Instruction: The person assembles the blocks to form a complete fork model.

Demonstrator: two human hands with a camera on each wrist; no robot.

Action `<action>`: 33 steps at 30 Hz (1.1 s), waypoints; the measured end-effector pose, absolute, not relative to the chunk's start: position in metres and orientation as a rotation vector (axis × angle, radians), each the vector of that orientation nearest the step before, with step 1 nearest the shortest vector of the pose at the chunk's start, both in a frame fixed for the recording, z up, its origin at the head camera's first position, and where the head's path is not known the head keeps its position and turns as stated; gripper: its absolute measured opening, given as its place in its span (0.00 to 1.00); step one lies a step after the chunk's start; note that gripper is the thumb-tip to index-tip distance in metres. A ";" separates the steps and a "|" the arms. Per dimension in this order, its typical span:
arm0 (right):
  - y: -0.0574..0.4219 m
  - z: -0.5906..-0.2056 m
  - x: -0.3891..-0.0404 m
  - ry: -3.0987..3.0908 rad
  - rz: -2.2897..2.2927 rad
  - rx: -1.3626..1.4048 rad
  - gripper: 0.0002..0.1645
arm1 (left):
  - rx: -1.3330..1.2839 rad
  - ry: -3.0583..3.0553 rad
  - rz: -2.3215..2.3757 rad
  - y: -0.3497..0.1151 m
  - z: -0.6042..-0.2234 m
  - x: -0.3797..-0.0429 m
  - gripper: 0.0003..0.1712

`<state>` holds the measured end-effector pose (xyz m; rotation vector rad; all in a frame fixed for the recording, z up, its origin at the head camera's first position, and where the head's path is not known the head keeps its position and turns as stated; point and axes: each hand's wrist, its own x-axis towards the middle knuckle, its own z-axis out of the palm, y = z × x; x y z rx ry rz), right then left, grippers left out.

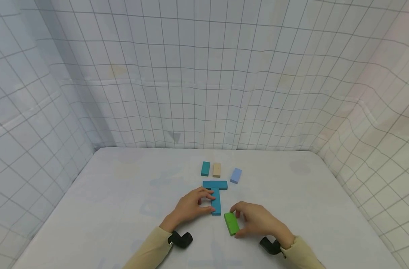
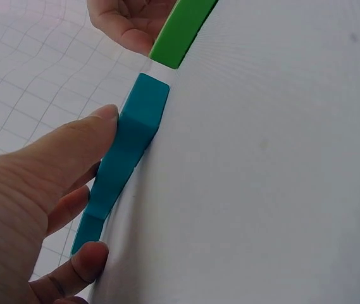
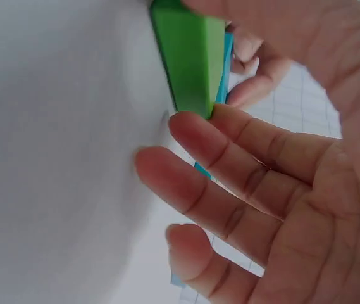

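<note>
Pale yellow sleeves down at the bottom edge, with a black bent thing on each wrist. Past those, a bright green block in the right hand, held by its two short ends, thumb at the near end and pointer finger at the far end, other fingers loose. Hard to tell if lifted a bit or flat on the table. To the left of the green block, and a little farther off, a long blue block, with a small gap between and no touching. Long blue block pointing almost straight away from the body; green block on more of a slant, far end tipped left, close to the blue one's near end. Left hand on the other side of the long blue block, thumb and fingers bent and spread apart, tips touching it; cannot tell if pinched or just steadied. Right hand nearer to green, left hand nearer to blue. At the blue one's far end, a blue cross block, sideways, like the top of a T.
</note>
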<state>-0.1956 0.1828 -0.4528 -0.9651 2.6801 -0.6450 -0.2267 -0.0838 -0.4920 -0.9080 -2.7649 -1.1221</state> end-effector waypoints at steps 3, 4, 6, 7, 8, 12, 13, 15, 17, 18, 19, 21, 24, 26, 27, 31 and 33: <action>0.176 -0.453 -0.192 2.693 -0.611 -0.982 0.37 | -0.909 -2.767 -1.106 -0.084 -0.492 -0.227 0.21; 0.174 -0.454 -0.191 2.704 -0.593 -0.994 0.37 | -0.910 -2.767 -1.098 -0.084 -0.493 -0.227 0.21; 0.170 -0.454 -0.189 2.723 -0.570 -1.022 0.38 | -0.913 -2.764 -1.094 -0.084 -0.493 -0.227 0.21; 0.168 -0.455 -0.188 2.733 -0.556 -1.039 0.38 | -0.913 -2.762 -1.093 -0.084 -0.493 -0.226 0.21; 0.166 -0.455 -0.187 2.742 -0.547 -1.054 0.38 | -0.913 -2.760 -1.094 -0.084 -0.493 -0.226 0.21; 0.163 -0.455 -0.184 2.760 -0.531 -1.091 0.39 | -0.916 -2.752 -1.107 -0.083 -0.493 -0.226 0.21; 0.163 -0.454 -0.184 2.756 -0.530 -1.092 0.39 | -0.918 -2.748 -1.108 -0.083 -0.493 -0.226 0.21; 0.163 -0.452 -0.184 2.746 -0.523 -1.085 0.38 | -0.922 -2.744 -1.114 -0.083 -0.493 -0.226 0.21; 0.163 -0.449 -0.185 2.731 -0.515 -1.080 0.37 | -0.923 -2.741 -1.115 -0.083 -0.493 -0.227 0.21; 0.162 -0.448 -0.185 2.726 -0.508 -1.082 0.37 | -0.923 -2.740 -1.112 -0.083 -0.493 -0.227 0.20; 0.162 -0.448 -0.185 2.725 -0.507 -1.086 0.37 | -0.923 -2.740 -1.112 -0.083 -0.493 -0.227 0.20; 0.160 -0.448 -0.185 2.724 -0.507 -1.098 0.36 | -0.922 -2.742 -1.110 -0.083 -0.493 -0.227 0.21; 0.158 -0.448 -0.184 2.722 -0.516 -1.103 0.36 | -0.924 -2.744 -1.110 -0.083 -0.494 -0.227 0.21; 0.156 -0.448 -0.183 2.721 -0.515 -1.093 0.37 | -0.926 -2.747 -1.108 -0.083 -0.494 -0.227 0.21; 0.155 -0.449 -0.183 2.722 -0.509 -1.088 0.37 | -0.925 -2.749 -1.107 -0.083 -0.494 -0.227 0.21; 0.151 -0.450 -0.181 2.734 -0.473 -1.077 0.38 | -0.924 -2.745 -1.109 -0.084 -0.494 -0.227 0.21; 0.150 -0.450 -0.179 2.742 -0.466 -1.081 0.38 | -0.926 -2.740 -1.112 -0.084 -0.494 -0.227 0.21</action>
